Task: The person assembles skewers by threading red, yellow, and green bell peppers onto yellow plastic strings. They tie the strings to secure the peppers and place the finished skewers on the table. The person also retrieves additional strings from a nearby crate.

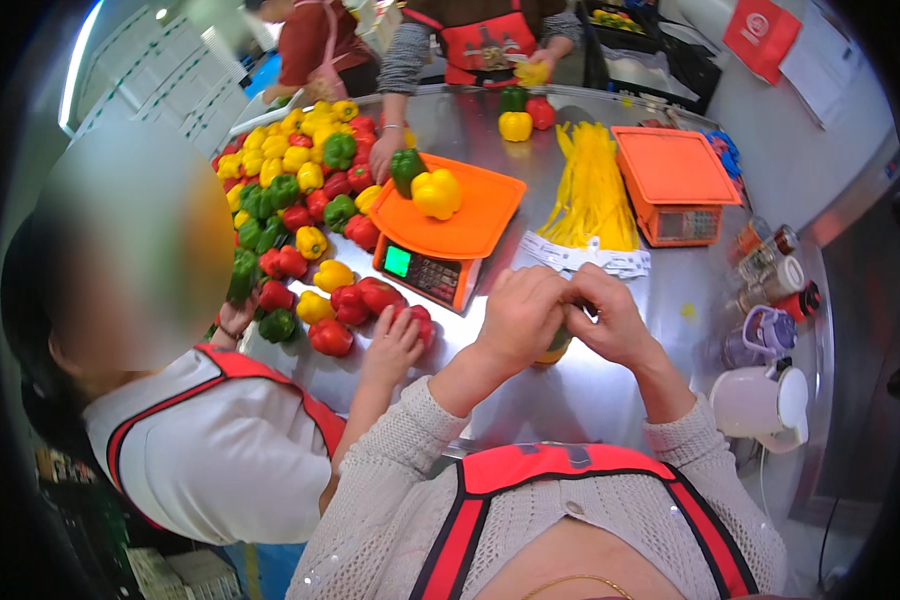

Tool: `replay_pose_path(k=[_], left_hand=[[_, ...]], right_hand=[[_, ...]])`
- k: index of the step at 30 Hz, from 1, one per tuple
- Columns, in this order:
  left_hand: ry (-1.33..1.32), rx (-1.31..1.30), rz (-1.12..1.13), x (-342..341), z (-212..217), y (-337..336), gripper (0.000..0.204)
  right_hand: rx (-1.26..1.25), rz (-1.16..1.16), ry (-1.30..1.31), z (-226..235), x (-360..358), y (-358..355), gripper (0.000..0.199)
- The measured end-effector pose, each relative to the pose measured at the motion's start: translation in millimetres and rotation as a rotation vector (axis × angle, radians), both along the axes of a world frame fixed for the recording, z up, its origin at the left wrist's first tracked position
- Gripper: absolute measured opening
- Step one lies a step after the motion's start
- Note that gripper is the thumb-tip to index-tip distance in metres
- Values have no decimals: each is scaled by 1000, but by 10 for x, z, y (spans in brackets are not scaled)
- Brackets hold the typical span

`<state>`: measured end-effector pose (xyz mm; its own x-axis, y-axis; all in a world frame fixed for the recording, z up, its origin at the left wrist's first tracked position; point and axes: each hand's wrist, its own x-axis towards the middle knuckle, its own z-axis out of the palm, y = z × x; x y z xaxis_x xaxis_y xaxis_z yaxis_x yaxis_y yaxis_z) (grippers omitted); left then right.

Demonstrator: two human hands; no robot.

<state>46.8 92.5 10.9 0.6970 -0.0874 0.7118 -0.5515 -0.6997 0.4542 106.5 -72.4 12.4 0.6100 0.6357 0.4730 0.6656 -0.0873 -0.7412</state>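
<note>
The person's left hand (525,308) and right hand (613,318) are meeting in front of the chest, above the metal table (515,415). The left forearm is entering from the lower edge and slanting up and to the right; the right forearm is slanting up and to the left, so that both are forming an inverted V. Both wrists are emerging from light knit sleeves (407,418). The left hand is presenting its back upward, with the fingers curling under and inward. The right hand is arching beside it, thumb and forefinger bending into a narrow loop, fingertips lying against the left hand. Both hands are holding a narrow, closed-in shape; whether anything is being pinched between the fingers cannot be told. A rounded yellow-green item (553,350) is showing directly below the joined hands and is mostly being hidden by them; contact with the fingers cannot be confirmed. Beyond the hands, a bundle of yellow strips (592,185) is lying on the table, its white ends (590,260) pointing toward the person. To the left, an orange scale (482,212) is supporting a green pepper (407,172) and a yellow pepper (436,194). At the far left, a co-worker's hand (395,345) is resting on red peppers (352,303).
</note>
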Motion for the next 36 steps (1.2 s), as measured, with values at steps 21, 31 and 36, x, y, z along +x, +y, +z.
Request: replay_pose_path(k=[21,31,36], left_hand=[[-40,-47,-71,-3,-126,-2,22],[-87,-11,-37,-43,-132,-41,20],[-98,80,47,-15,-112,-13,22]], right_hand=[[-81,9,-383,183,195,-161,13],[-75,257,278,152,280,-229,17],[-58,7,-365,151,215,-150,13]])
